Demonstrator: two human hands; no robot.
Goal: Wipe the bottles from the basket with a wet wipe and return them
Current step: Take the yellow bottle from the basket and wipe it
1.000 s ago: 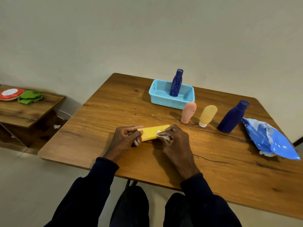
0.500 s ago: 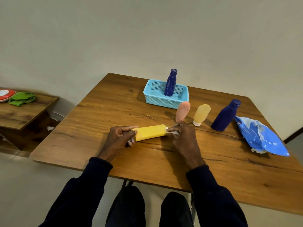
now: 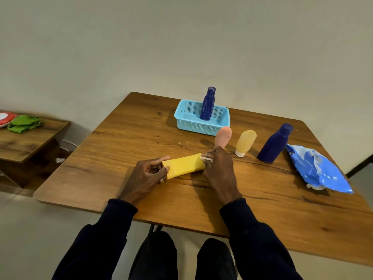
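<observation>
Since half a second ago the right hand [image 3: 219, 170] has stayed at the far end of the yellow bottle [image 3: 184, 165], and the bottle now lies a little more tilted, its right end further from the person.

The left hand [image 3: 148, 175] is closed around the near left end of the bottle, thumb on top, fingers curled under. The bottle lies on its side on the wooden table [image 3: 125, 178], between both hands. The right hand pinches a white wet wipe [image 3: 206, 158] against the bottle's right end; only a small corner of the wipe shows.

I judge the bottle to be light, of smooth plastic that gives a little under pressure, and slippery once wet. So a hold around the body at one end, as the left hand does, seems best while the other end is rubbed.

Further right, the light blue basket [image 3: 198, 126] holds one dark blue bottle [image 3: 207, 104] upright. In front of it stand a pink tube [image 3: 223, 136], a pale yellow tube [image 3: 245, 141] and another dark blue bottle [image 3: 275, 143], then a blue wipes pack [image 3: 319, 170].

The table is bare wood with some grain cracks, against a plain wall. A lower side table [image 3: 30, 142] stands on the left.
</observation>
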